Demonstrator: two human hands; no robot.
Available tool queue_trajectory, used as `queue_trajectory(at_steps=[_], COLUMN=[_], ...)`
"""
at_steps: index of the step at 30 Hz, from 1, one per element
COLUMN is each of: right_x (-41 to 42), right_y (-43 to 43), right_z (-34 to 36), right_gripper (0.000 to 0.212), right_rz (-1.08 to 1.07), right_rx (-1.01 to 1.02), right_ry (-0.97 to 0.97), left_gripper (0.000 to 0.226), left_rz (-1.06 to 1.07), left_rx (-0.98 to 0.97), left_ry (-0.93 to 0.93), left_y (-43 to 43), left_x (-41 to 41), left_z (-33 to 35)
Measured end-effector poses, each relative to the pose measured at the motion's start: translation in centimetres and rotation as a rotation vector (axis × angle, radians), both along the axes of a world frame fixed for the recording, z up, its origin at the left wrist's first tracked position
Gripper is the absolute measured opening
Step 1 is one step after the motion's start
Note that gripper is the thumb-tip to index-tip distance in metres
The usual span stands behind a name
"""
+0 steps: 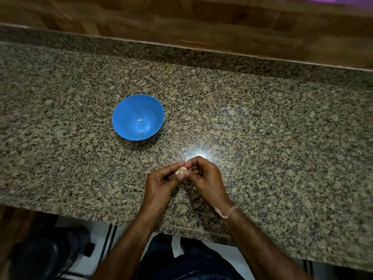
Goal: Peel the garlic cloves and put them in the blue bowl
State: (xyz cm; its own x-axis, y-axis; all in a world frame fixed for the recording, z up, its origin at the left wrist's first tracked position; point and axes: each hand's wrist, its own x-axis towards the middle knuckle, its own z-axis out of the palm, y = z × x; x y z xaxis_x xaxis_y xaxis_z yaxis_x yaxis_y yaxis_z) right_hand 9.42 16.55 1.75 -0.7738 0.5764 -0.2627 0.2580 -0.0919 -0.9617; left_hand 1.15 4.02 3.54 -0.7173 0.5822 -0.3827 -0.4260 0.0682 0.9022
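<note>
Head view: garlic [180, 170] pinched between left hand [161, 183], right hand [205, 178].

Speckled granite countertop [262, 122] ran against a wood-panelled wall [181, 15]. Blue bowl [129, 110] sat directly on it, left of centre, with two peeled cloves [139, 120] inside. A bright glare spot showed near the front edge.
</note>
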Motion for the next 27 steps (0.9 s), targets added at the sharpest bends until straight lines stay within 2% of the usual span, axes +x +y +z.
queue_trajectory(at_steps=[2,7,11,15,17,22,27], right_x=[0.2,0.6,0.8,0.8,1.0,1.9,1.6], right_y=[0.0,0.4,0.0,-0.4,-0.4,0.5,0.6], right_z=[-0.3,-0.8,-1.1,-1.1,-1.2,-2.0,-2.1], right_gripper=[0.011,0.011,0.007,0.007,0.005,0.008,0.011], right_rz=[0.006,0.051,0.024,-0.038,-0.055,-0.032,0.006], right_rx=[-0.002,-0.151,-0.047,-0.034,-0.013,0.156,0.168], right_ry=[-0.013,0.016,-0.035,-0.032,-0.061,-0.180,-0.211], left_gripper=[0.036,0.036,0.035,0.034,0.033,0.035,0.064], left_rz=[0.000,-0.051,-0.038,-0.010,-0.005,-0.075,-0.140], left_rx=[-0.025,-0.077,-0.149,-0.197,-0.270,-0.503,-0.587], left_ry=[0.017,0.062,0.104,0.162,0.256,0.652,0.809], left_y=[0.0,0.0,0.1,0.3,0.3,0.6,0.1], left_x=[0.1,-0.2,0.1,0.1,0.0,-1.7,-1.9], left_z=[-0.1,-0.6,-0.6,-0.8,-1.0,-2.6,-4.6])
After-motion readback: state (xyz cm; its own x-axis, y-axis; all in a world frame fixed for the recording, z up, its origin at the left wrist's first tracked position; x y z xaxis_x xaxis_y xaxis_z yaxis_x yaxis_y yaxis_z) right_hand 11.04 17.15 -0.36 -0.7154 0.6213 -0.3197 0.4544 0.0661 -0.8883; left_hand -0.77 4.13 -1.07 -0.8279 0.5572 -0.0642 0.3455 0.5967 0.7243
